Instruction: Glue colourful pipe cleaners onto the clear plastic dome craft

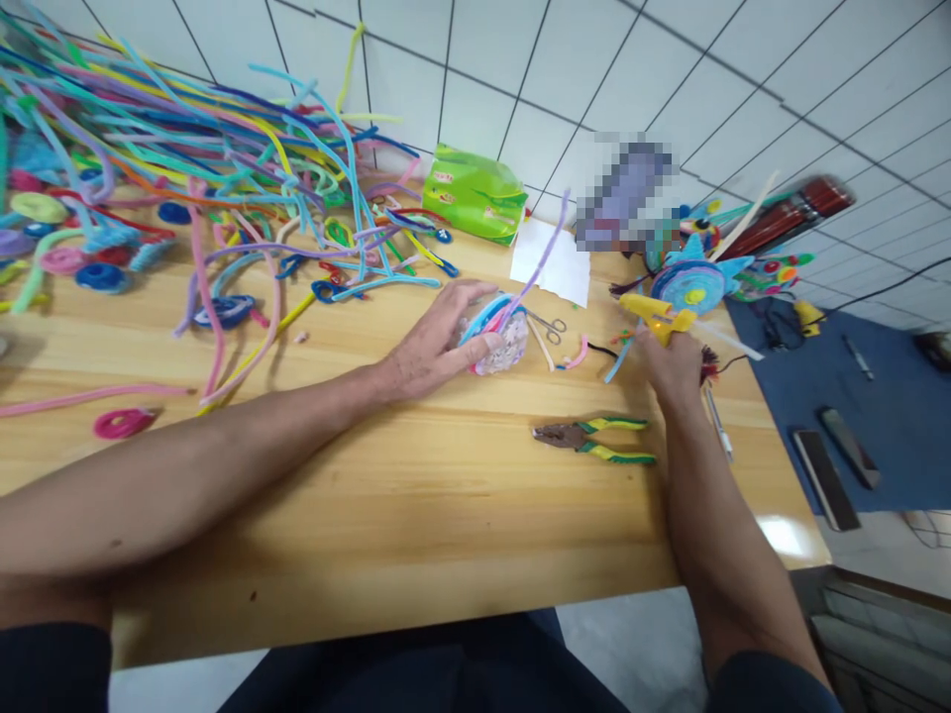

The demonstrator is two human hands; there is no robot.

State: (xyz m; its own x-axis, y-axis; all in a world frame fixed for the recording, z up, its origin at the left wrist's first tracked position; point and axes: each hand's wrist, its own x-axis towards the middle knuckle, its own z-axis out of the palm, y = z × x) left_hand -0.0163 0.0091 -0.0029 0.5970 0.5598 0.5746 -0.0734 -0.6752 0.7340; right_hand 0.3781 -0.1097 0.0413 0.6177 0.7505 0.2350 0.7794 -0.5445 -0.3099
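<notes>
Near the middle of the wooden table [416, 505], my left hand [438, 347] grips a round craft piece [506, 345] with coiled blue and pink pipe cleaners and a pale, whitish side. A purple pipe cleaner [548, 248] sticks up from it. On the right, my right hand [675, 366] is closed round a yellow glue gun [658, 314], its nozzle end pointing left. Small scissors [551, 325] lie just right of the craft piece. Pliers with green and yellow handles [594, 438] rest on the table between my forearms.
Many coloured pipe cleaners [223, 149] and coils cover the back left. Behind the craft piece are a green tissue pack [475, 193] and white paper [550, 262]. A blue decorated piece [690, 285] stands back right, near a dark cable and a blue mat [892, 396].
</notes>
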